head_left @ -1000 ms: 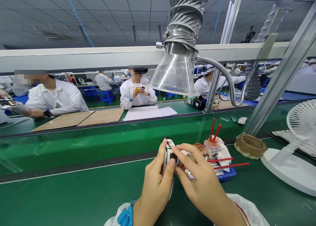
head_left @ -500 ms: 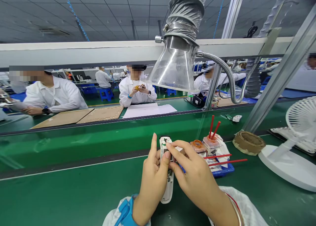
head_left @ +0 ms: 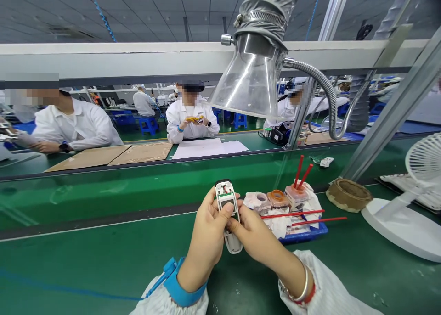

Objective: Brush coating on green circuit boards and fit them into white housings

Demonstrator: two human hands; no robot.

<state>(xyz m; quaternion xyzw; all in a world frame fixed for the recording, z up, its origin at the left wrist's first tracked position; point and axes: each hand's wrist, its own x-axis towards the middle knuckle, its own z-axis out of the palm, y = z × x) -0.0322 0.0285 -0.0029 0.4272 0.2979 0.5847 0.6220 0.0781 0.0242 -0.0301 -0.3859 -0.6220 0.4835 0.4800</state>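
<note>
A: In the hands?
B: A small white plastic device [head_left: 227, 209], casing open at the top, tiny parts and a green strip showing inside. Upright, a little above the green workbench [head_left: 103, 269], lower end poking out below the fingers.

A: Left hand?
B: Left hand [head_left: 206, 246] curled nearly closed round the device's lower half, thumb pressed across the front. A firm hold.

A: And the right?
B: Right hand [head_left: 257, 239] partly closed, gripping the device from the other side, thumb and fingers against the casing.

A: At the wrists?
B: A blue wrist strap [head_left: 182, 283] on the left, with a blue cord [head_left: 69, 287] running off along the bench. A silver bangle [head_left: 305, 282] on the right. White sleeves on both arms.

A: Just beside the hands?
B: To the right, a blue tray [head_left: 305, 235] with a pale tape roll [head_left: 258, 201], an orange-rimmed jar [head_left: 277, 199] and a clear cup [head_left: 296, 193] holding two upright red sticks [head_left: 299, 170]. Two more red sticks [head_left: 292, 214] lying flat across the tray's contents.

A: Farther off?
B: A brown tape roll [head_left: 348, 194], then a white desk fan [head_left: 423, 163]. Across the bench, a co-worker [head_left: 191, 122] in white, a small yellow object in both hands, and white paper sheets [head_left: 210, 148] in front.
</note>
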